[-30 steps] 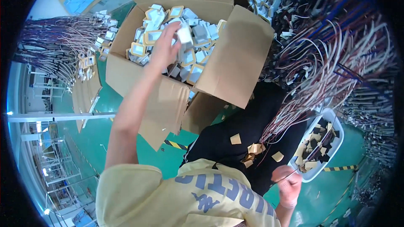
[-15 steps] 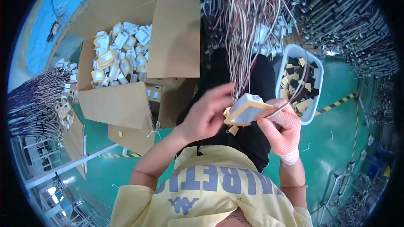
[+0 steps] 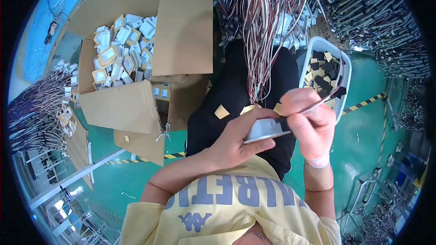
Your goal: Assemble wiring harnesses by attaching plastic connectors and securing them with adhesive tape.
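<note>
My left hand (image 3: 238,138) is closed round a white plastic housing (image 3: 265,129), its thumb along the rim facing me. The housing's flat open side is turned down toward my lap. My right hand (image 3: 314,124), its fingers in ribbed pale covers, pinches a small black pad (image 3: 282,121) against the housing's right end. A thin brown and white cable (image 3: 328,95) runs across the right fingers and arcs up. Its end at the housing is hidden. Several tan paper pieces (image 3: 221,111) lie on my dark trousers, beside the tips of a hanging wire bundle (image 3: 261,50).
At the left stands an open cardboard box (image 3: 116,109) heaped with white housings (image 3: 125,54), some with tan rims. A white bin (image 3: 349,79) of black and tan pads is at my right knee. Cable stacks (image 3: 377,22) fill the upper right; another wire pile (image 3: 34,109) lies far left.
My left hand has moved right and closed on the housing. The housing has turned from tan-rimmed face showing to body up. My right hand has shifted to its end. More tan pieces show on my lap.
</note>
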Demonstrator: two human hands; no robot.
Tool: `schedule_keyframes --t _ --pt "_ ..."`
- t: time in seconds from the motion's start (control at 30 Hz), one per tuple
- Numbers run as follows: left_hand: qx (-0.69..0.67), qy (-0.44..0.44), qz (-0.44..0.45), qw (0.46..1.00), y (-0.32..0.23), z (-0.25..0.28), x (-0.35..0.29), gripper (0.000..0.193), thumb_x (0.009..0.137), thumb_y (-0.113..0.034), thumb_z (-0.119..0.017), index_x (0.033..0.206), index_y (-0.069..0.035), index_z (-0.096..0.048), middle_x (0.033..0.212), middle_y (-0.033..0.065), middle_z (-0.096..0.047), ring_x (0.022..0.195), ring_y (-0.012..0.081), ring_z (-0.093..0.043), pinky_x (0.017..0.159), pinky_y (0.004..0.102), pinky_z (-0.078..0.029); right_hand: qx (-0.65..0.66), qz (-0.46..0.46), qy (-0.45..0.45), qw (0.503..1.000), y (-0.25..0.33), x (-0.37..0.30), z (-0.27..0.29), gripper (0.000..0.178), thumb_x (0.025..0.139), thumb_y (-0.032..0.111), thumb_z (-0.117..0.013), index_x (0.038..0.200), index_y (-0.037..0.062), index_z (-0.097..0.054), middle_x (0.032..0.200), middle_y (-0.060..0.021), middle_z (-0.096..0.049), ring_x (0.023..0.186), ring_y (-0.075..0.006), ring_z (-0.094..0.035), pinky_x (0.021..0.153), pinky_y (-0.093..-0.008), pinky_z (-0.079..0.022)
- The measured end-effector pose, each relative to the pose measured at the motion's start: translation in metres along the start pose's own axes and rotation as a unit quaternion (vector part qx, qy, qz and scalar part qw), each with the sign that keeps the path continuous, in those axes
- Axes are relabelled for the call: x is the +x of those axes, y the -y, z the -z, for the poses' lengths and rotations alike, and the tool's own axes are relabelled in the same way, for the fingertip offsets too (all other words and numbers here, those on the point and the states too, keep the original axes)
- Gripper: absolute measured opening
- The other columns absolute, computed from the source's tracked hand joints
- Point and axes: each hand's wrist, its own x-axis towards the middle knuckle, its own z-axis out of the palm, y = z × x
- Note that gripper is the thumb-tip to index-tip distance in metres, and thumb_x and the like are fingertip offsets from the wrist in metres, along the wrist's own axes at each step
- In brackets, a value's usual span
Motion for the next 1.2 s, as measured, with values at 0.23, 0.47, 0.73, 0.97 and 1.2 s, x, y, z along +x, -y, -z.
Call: schedule_keyframes --t 0.23,0.47,0.73,0.97,1.2 --pt "-0.054 -0.006 0.035 0.998 0.001 -0.002 -0.003 0.048 0.087 -0.03 -0.067 0.122 -0.004 -0.048 0.104 0.0112 -0.058 0.091 0.024 -0.06 0.079 0.0321 -0.047 0.029 -0.012 0.047 0.998 -0.013 0.0 0.005 0.007 0.078 -0.002 -0.067 0.084 -0.0007 -0.066 0.087 -0.0096 -0.063 0.084 -0.0207 -0.06 0.075 -0.0318 -0.048" --pt "0.071 -0.052 -0.084 0.993 0.001 0.003 0.001 0.054 0.081 -0.025 -0.074 0.122 -0.003 -0.048 0.111 0.0129 -0.057 0.094 0.028 -0.059 0.081 0.0343 -0.047 -0.025 -0.001 0.028 0.999 -0.011 0.001 0.002 0.006 0.074 -0.001 -0.064 0.08 -0.0009 -0.063 0.081 -0.0089 -0.06 0.081 -0.023 -0.056 0.075 -0.0352 -0.045" --pt "0.26 -0.064 -0.167 0.949 -0.003 0.008 0.003 0.061 0.069 -0.02 -0.079 0.121 -0.003 -0.051 0.116 0.0123 -0.055 0.095 0.0308 -0.058 0.08 0.0374 -0.049 -0.227 0.117 0.082 0.963 0.009 0.014 0.008 0.02 0.058 0.003 -0.073 0.078 0.0031 -0.067 0.08 -0.0051 -0.061 0.078 -0.0241 -0.058 0.072 -0.0348 -0.046" --pt "0.234 -0.052 -0.138 0.961 -0.005 0.004 0.003 0.057 0.073 -0.02 -0.077 0.121 -0.004 -0.051 0.112 0.012 -0.054 0.096 0.0297 -0.058 0.081 0.0371 -0.048 -0.171 0.072 0.123 0.975 0.006 0.012 0.011 0.015 0.062 0.001 -0.073 0.076 0.0034 -0.068 0.08 -0.0057 -0.061 0.078 -0.0241 -0.059 0.072 -0.0339 -0.046" --pt "0.017 0.068 0.034 0.997 -0.005 0.015 0.005 0.037 0.091 -0.029 -0.06 0.117 -0.003 -0.052 0.101 0.0116 -0.056 0.087 0.0202 -0.057 0.074 0.0283 -0.044 0.047 -0.199 0.121 0.971 0.006 0.016 0.014 0.013 0.076 0.001 -0.063 0.088 -0.0021 -0.067 0.092 -0.0102 -0.061 0.082 -0.0208 -0.058 0.075 -0.0317 -0.046"
